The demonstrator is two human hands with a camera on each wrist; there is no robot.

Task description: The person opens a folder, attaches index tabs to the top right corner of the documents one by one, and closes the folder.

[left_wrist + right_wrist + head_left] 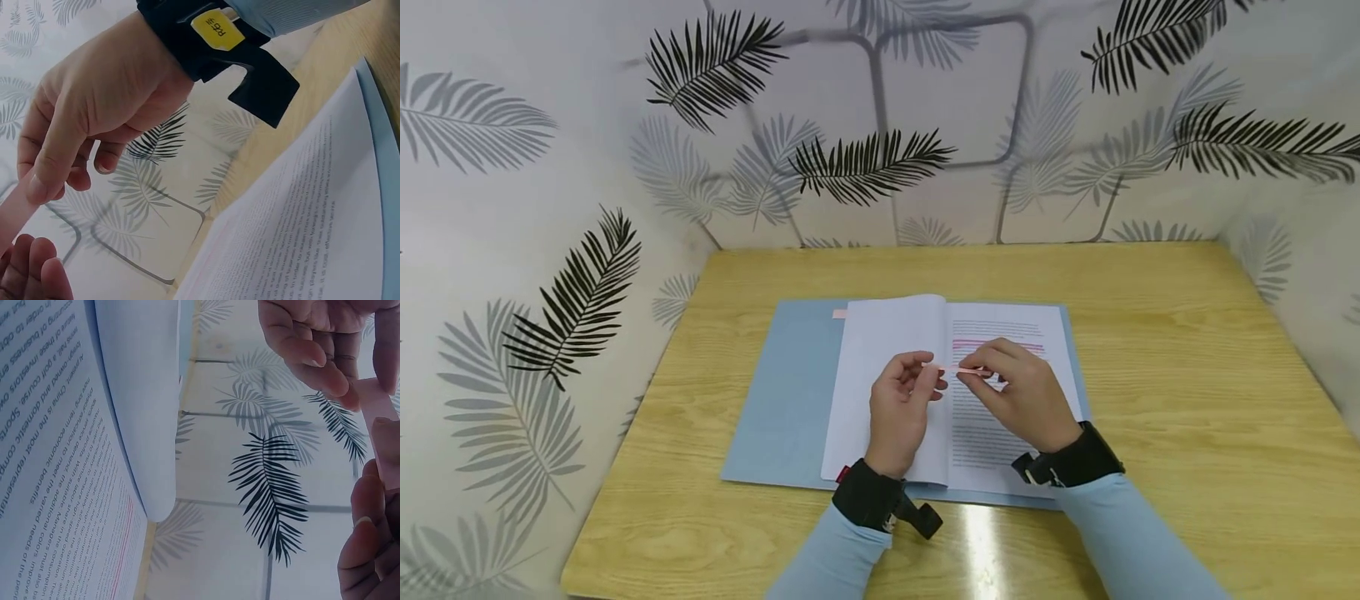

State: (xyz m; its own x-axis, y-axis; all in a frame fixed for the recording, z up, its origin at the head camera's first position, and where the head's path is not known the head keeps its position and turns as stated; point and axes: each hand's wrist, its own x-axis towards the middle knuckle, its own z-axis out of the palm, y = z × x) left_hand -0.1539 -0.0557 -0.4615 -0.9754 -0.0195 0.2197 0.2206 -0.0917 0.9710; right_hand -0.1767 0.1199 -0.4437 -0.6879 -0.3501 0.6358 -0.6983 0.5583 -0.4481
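Note:
A pale pink paper strip (950,368), like a sticky page flag, stretches between both hands above an open document. My left hand (901,412) pinches its left end between thumb and fingers. The right hand (1028,396) holds the other end between thumb and fingertips. In the right wrist view the strip (377,403) slants between the two sets of fingers. Below lies the document, its left page (887,392) blank and its right page (992,442) printed, with pink highlighted lines near the top.
A light blue folder (782,400) lies under the pages on the wooden table (1187,375). A small peach tab (838,314) sticks out at the left page's upper edge. Leaf-patterned cloth (865,92) hangs behind and beside the table.

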